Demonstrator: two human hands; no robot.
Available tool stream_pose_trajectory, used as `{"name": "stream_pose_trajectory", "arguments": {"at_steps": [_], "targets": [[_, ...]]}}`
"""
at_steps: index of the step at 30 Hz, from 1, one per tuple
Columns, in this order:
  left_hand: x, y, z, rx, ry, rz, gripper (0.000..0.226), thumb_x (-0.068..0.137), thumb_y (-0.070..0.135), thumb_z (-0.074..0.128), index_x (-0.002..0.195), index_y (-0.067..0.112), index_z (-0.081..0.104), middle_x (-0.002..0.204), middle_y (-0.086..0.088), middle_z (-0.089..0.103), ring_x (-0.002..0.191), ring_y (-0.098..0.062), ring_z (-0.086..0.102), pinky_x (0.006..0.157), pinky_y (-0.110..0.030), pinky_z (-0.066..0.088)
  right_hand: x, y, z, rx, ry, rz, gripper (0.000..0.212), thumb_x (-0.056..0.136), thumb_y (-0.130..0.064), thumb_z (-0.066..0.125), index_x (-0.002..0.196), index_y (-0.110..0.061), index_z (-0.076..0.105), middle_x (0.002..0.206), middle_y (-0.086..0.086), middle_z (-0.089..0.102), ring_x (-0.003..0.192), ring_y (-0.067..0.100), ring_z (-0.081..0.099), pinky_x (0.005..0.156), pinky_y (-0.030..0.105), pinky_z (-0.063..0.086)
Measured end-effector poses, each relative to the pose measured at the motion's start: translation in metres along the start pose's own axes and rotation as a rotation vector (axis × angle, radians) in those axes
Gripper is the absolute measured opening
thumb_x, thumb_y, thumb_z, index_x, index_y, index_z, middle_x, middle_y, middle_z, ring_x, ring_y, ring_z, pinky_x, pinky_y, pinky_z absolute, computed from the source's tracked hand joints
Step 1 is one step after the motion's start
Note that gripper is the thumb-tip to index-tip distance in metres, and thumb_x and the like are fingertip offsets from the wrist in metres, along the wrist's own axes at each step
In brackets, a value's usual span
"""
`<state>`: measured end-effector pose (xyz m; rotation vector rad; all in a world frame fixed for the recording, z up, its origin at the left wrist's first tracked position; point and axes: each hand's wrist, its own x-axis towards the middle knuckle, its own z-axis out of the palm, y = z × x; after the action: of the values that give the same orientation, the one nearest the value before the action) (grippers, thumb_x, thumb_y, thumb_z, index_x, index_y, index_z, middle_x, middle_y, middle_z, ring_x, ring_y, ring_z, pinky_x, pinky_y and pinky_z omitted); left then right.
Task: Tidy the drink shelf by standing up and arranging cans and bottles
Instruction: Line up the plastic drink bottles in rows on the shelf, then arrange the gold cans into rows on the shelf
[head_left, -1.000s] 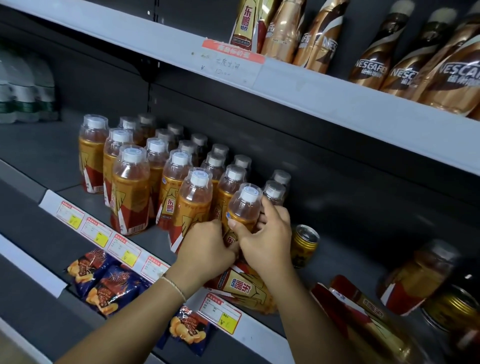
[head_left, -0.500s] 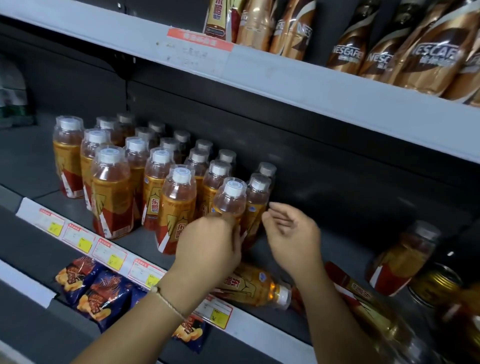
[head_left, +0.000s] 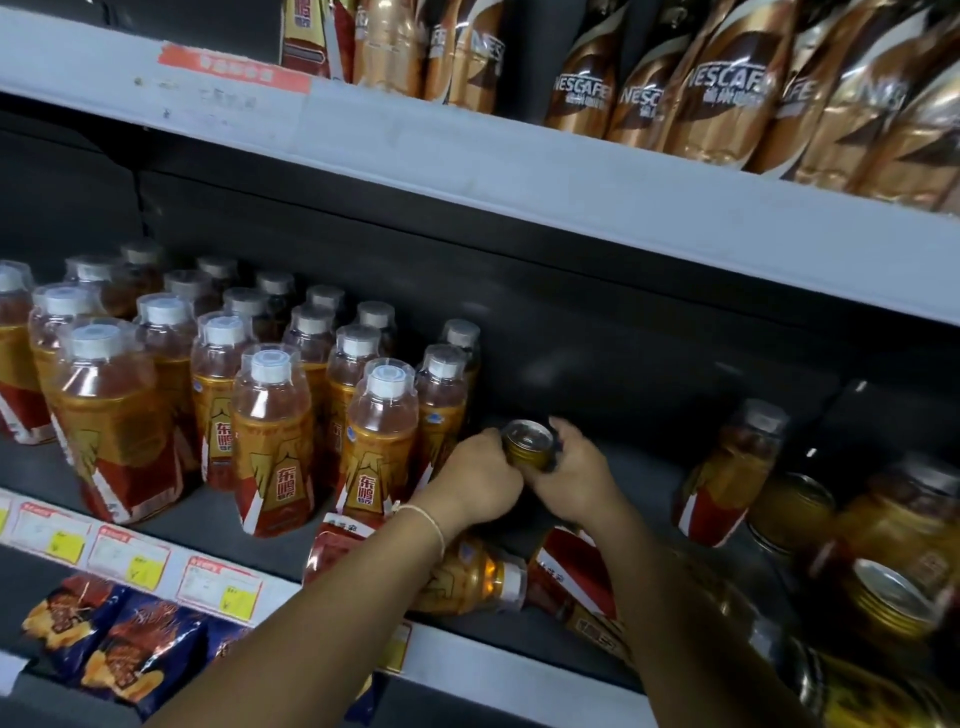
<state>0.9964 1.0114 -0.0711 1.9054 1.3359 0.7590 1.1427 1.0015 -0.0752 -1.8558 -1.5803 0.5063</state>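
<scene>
We have a small gold can (head_left: 529, 444) between both hands, on the middle shelf (head_left: 597, 249) just right of the block of upright orange bottles (head_left: 272, 441). Its top faces up toward us and tilts a little. The left hand (head_left: 475, 480) curls around its left side and the right hand (head_left: 574, 480) wraps its right side, so both are grasping the can.

To do this step well, we judge that we should set the can flat on its base in the open space right of the bottles, then let go only once it stands steady, without nudging the nearest bottle.

Both forearms reach in from the near edge, wrists close together, passing over bottles lying on their sides (head_left: 467, 577) at the shelf front. Further right, more cans and bottles (head_left: 727, 478) sit untidily, some blurred.
</scene>
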Motion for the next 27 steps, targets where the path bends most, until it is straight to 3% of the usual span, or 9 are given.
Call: {"name": "stream_pose_trajectory", "arguments": {"at_steps": [3,6,8,10,14,16,20,23,27], "targets": [[0.004,-0.012,0.008,-0.049,0.033,-0.056,0.016,0.085,0.008,0.05,0.096,0.02,0.052,0.091,0.009,0.053,0.106,-0.023,0.057,0.069,-0.016,0.037,0.002,0.003,0.005,0.072,0.029,-0.004,0.078,0.081,-0.028,0.084,0.147,-0.013,0.045,0.136,0.003,0.06,0.118,0.016,0.057,0.104,0.032,0.046],[0.007,-0.017,0.013,-0.096,0.025,-0.057,0.046,0.085,0.006,0.05,0.131,0.012,0.051,0.117,0.003,0.056,0.122,-0.021,0.051,0.087,-0.017,0.034,0.004,0.006,0.009,0.126,0.075,-0.002,0.067,0.082,-0.03,0.083,0.14,-0.014,0.053,0.13,0.002,0.064,0.117,0.018,0.061,0.103,0.037,0.05],[0.007,-0.019,0.014,-0.094,0.003,-0.048,0.057,0.085,0.004,0.05,0.141,0.01,0.043,0.13,-0.005,0.055,0.129,-0.023,0.047,0.09,-0.015,0.03,0.004,0.008,0.011,0.128,0.096,-0.006,0.064,0.081,-0.03,0.083,0.138,-0.015,0.056,0.128,0.002,0.065,0.117,0.019,0.062,0.104,0.041,0.051],[0.01,-0.025,0.016,-0.08,-0.023,-0.01,0.059,0.083,0.004,0.05,0.14,0.014,0.044,0.121,0.001,0.057,0.122,-0.017,0.05,0.083,-0.006,0.03,0.004,0.009,0.013,0.157,0.113,-0.016,0.063,0.081,-0.029,0.084,0.136,-0.016,0.057,0.128,0.001,0.066,0.118,0.019,0.062,0.104,0.042,0.051],[0.012,-0.032,0.018,-0.041,-0.025,0.053,0.047,0.081,0.003,0.052,0.123,0.025,0.052,0.094,0.019,0.051,0.102,-0.009,0.054,0.061,0.003,0.032,0.002,0.015,0.016,0.209,0.155,-0.073,0.032,0.078,-0.024,0.086,0.104,-0.023,0.066,0.106,-0.004,0.073,0.102,0.015,0.068,0.094,0.042,0.056],[0.012,-0.033,0.019,-0.016,-0.019,0.089,0.043,0.082,0.004,0.055,0.118,0.027,0.052,0.088,0.022,0.049,0.1,-0.009,0.054,0.062,0.002,0.034,0.002,0.017,0.016,0.244,0.174,-0.074,0.036,0.076,-0.024,0.086,0.108,-0.019,0.071,0.104,-0.004,0.074,0.101,0.015,0.069,0.094,0.043,0.056],[0.007,-0.03,0.019,-0.013,-0.022,0.18,0.057,0.084,0.008,0.059,0.137,0.026,0.047,0.103,0.017,0.056,0.106,-0.008,0.054,0.075,-0.004,0.033,0.003,0.02,0.016,0.396,0.261,-0.038,0.048,0.073,-0.017,0.087,0.116,-0.03,0.069,0.112,-0.01,0.071,0.111,0.011,0.065,0.102,0.04,0.053],[0.002,-0.024,0.018,0.009,0.052,0.228,0.056,0.086,0.01,0.062,0.139,0.022,0.046,0.1,0.021,0.054,0.107,-0.01,0.054,0.075,-0.002,0.032,0.001,0.017,0.017,0.464,0.32,-0.04,0.066,0.074,-0.012,0.086,0.135,-0.021,0.061,0.127,-0.005,0.067,0.121,0.011,0.062,0.108,0.039,0.049],[0.0,-0.014,0.014,0.009,0.13,0.277,0.06,0.09,0.009,0.06,0.146,0.017,0.04,0.135,-0.001,0.056,0.116,-0.004,0.046,0.094,-0.015,0.033,-0.002,0.008,0.013,0.534,0.38,-0.089,0.07,0.074,-0.017,0.085,0.138,-0.023,0.058,0.128,-0.012,0.064,0.125,0.009,0.059,0.109,0.039,0.048]]}}
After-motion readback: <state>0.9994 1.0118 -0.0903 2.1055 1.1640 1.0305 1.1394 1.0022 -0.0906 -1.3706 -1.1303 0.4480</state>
